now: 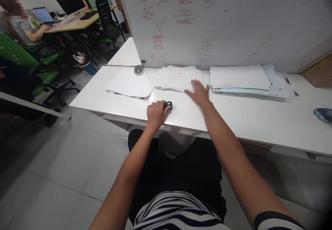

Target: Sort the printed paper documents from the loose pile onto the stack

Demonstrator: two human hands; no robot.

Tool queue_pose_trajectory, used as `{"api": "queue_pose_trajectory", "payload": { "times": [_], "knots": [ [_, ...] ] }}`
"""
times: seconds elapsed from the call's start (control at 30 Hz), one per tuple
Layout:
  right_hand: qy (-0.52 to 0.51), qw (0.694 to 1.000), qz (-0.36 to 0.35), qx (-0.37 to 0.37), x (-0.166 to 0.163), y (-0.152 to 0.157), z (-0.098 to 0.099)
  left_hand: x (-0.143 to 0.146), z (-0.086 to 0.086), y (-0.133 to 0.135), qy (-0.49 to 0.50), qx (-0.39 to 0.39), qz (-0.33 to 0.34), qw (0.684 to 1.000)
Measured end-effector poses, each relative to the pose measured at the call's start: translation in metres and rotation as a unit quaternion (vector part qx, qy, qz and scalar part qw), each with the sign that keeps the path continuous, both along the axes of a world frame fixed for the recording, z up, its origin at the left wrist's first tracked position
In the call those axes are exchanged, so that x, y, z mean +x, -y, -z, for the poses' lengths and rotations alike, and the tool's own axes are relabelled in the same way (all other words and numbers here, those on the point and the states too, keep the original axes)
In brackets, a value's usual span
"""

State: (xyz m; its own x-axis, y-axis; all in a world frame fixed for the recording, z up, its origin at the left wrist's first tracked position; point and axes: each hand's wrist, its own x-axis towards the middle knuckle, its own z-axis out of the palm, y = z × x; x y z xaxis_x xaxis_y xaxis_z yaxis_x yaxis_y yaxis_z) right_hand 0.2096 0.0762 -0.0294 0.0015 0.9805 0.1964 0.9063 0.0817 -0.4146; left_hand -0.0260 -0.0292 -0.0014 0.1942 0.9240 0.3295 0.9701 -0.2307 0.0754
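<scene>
My left hand (156, 113) is closed round a small black object (168, 104) near the front edge of the white table (186, 116). Only its rounded, glossy end shows beyond my fingers, so its kind is hidden. My right hand (199, 92) lies with fingers spread on the lower right part of the middle paper stack (176, 76), which has faint red marks. To the left are more white sheets (131, 83), with a rounded grey-and-white object (138, 69) at their upper corner. Right of my right hand sits a thicker, uneven paper stack (240, 78).
A whiteboard (233, 26) with red writing stands along the table's back. At the right are a cardboard box (317, 69) and a dark glossy object (323, 114). Left, a person sits at a desk (75, 24) with a laptop, near green chairs (18, 50) and a blue bin (88, 66).
</scene>
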Motion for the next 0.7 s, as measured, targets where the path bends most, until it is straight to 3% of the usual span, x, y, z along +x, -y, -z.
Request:
{"api": "queue_pose_trajectory", "payload": {
  "times": [0.4, 0.7],
  "knots": [
    [-0.016, 1.000, 0.020, -0.001, 0.0013, -0.0035, 0.0002, 0.0005, 0.0030, -0.0023, 0.007, -0.007, -0.004, 1.000],
    [-0.015, 1.000, 0.020, -0.007, 0.0012, -0.0032, -0.0016, -0.0006, 0.0083, -0.0030, 0.017, 0.034, 0.006, 0.999]
  ]
}}
